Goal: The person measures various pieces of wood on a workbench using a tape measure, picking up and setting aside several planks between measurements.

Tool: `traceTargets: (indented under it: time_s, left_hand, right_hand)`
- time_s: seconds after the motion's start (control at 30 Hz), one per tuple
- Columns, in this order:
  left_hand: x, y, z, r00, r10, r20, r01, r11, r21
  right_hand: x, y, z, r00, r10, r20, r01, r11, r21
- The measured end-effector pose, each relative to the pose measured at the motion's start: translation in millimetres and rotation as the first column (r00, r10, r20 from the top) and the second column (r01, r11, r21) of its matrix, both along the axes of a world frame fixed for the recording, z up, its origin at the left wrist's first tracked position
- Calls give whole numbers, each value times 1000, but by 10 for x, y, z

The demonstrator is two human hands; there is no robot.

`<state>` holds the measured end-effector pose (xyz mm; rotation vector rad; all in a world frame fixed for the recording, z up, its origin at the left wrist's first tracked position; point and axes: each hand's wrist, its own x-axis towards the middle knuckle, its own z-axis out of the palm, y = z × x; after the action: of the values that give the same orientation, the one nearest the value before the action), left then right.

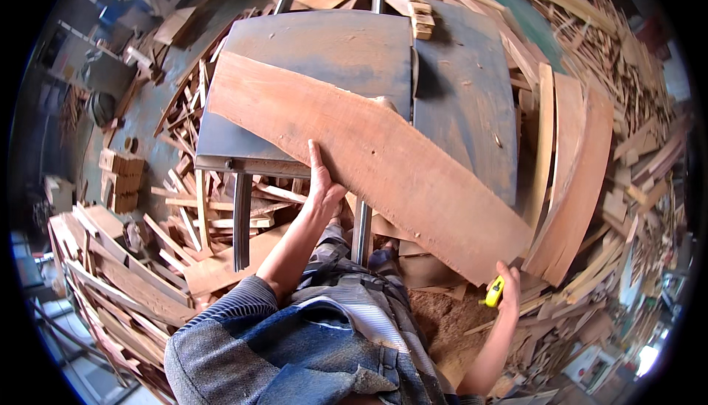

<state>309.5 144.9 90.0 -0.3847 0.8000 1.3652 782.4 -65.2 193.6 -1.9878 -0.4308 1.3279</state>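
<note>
A long reddish-brown wooden board [369, 154] lies slantwise over a dark, dusty metal saw table [324, 40], its right end jutting past the near edge toward me. At its near long edge, left of the middle, my left hand [324, 187] grips it, one digit stretched over the top face and the other fingers hidden beneath. By the board's near right end, my right hand [509, 291] is closed around a yellow tape measure [494, 292]. Its fingertips are close to the board's corner; I cannot tell whether they touch it.
More boards [579, 191] stand at the table's right side. A small wooden block [421, 20] sits on the table's far part. Stacked offcuts [122, 276] lie at the left, scrap wood [627, 206] at the right, and sawdust [446, 324] covers the floor near my feet.
</note>
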Motion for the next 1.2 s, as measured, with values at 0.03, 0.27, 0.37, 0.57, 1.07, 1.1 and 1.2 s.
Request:
traceTargets:
  time_s: [0.03, 0.27, 0.37, 0.57, 1.07, 1.1, 1.2]
  left_hand:
    - [-138, 10, -3, 999, 28, 16, -28, 1000, -1]
    - [-260, 302, -23, 1000, 28, 5, -27, 999, -44]
    - [-445, 275, -368, 936, -173, -308, 197, 979, 50]
    - [-1238, -17, -63, -677, -58, -734, 609, 515, -603]
    - [-1278, -1159, -227, -846, 58, -531, 421, 683, -597]
    - [-1248, -1267, -174, -835, 58, -548, 437, 674, -595]
    - [-1345, -1673, -92, -760, 111, -641, 534, 670, -517]
  right_hand:
    - [-87, 171, 43, 1000, 18, -18, -19, 1000, -11]
    - [-112, 1057, 61, 996, 87, -9, -87, 988, -130]
    - [28, 1238, -132, 998, 37, -49, -42, 993, -109]
    - [237, 1467, -877, 995, 97, -10, -98, 995, -31]
    - [600, 1600, -1144, 984, 111, 138, -101, 992, -75]
    - [564, 1547, -870, 947, 249, 204, -232, 967, -106]
    - [982, 1383, -723, 935, 187, 301, -228, 968, 107]
